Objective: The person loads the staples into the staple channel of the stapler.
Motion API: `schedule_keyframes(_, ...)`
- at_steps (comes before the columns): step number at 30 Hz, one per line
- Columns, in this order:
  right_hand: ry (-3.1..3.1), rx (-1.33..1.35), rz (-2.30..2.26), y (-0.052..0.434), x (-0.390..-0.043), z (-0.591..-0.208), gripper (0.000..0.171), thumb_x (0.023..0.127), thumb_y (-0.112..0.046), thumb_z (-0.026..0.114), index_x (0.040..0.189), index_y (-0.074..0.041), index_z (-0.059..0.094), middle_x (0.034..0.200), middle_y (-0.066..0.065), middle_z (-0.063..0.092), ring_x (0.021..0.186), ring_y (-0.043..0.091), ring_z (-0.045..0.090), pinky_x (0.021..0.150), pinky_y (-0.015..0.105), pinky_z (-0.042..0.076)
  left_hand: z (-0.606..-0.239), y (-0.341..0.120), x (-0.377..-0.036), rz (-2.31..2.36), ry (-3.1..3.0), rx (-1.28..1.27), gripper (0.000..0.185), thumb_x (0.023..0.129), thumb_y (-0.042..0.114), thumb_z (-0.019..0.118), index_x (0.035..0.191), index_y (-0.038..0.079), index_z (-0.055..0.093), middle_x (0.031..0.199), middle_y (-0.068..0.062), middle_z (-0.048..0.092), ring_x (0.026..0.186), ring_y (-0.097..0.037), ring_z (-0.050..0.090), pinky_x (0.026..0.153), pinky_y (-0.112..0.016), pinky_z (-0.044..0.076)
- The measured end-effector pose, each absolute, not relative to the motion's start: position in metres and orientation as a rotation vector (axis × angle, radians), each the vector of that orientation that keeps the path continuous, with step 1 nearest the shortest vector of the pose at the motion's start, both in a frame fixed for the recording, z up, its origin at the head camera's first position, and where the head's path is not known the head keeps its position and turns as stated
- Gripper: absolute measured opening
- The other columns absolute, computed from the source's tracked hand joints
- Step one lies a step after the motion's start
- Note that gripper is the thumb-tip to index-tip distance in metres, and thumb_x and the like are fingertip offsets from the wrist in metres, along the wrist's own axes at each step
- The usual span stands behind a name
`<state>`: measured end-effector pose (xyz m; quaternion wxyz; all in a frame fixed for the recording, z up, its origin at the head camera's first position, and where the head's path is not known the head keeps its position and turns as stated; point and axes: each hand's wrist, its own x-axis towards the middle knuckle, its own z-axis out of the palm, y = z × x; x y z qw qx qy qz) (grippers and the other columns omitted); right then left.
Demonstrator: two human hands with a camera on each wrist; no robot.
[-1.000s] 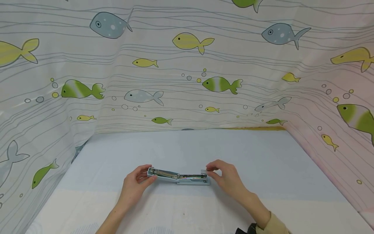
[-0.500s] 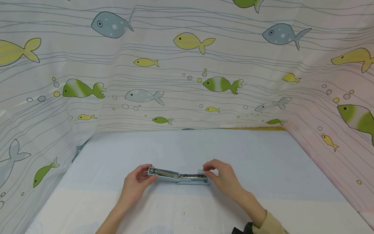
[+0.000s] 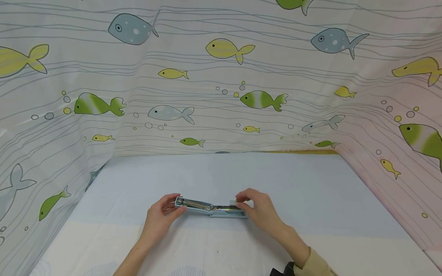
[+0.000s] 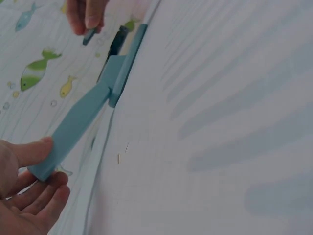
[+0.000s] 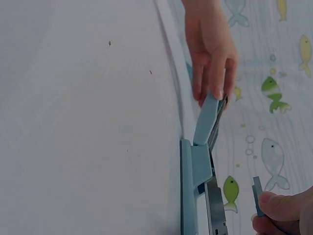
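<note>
Near the front of the bench, the left hand grips the raised end of an opened blue stapler, thumb and fingers curled round its lid. The right hand pinches a small strip of staples just above the stapler's open channel. Behind hangs a fish-patterned curtain.

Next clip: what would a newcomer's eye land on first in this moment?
First, the pale blue stapler, swung wide open and lying along the near middle of the table. The left hand grips its raised lid end, while the right hand pinches a small strip of staples just above the open magazine at the other end. Behind and to both sides hangs a fish-print curtain, walling in the table.
</note>
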<state>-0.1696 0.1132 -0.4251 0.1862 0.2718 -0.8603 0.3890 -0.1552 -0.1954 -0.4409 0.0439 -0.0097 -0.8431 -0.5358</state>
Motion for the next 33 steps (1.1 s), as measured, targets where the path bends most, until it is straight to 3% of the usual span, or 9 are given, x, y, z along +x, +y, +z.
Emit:
schedule_keyframes(10,-2.464,0.725,1.096,0.105,-0.169,-0.428,0.026,0.074,-0.007,0.079,0.095,-0.016,0.068,0.09,-0.008,0.068,0.082,0.006,0.062,0.072,0.034,0.056,-0.442,-0.196,-0.155,-1.646,-2.567,-0.032,0.052,0.078,0.029,0.077,0.123,0.013,0.057,0.115,-0.004,0.063,0.102,-0.019,0.064,0.083,-0.021,0.054)
schedule_keyframes(33,-2.481,0.77,1.117,0.093,-0.174,-0.434,0.02,0.077,-0.006,0.076,0.095,-0.01,0.068,0.091,-0.004,0.068,0.082,0.009,0.063,0.071,0.034,0.056,-0.441,-0.194,-0.154,-1.642,-2.567,-0.024,0.051,0.078,0.028,0.077,0.123,0.013,0.057,0.113,-0.004,0.064,0.101,-0.018,0.064,0.083,-0.021,0.054)
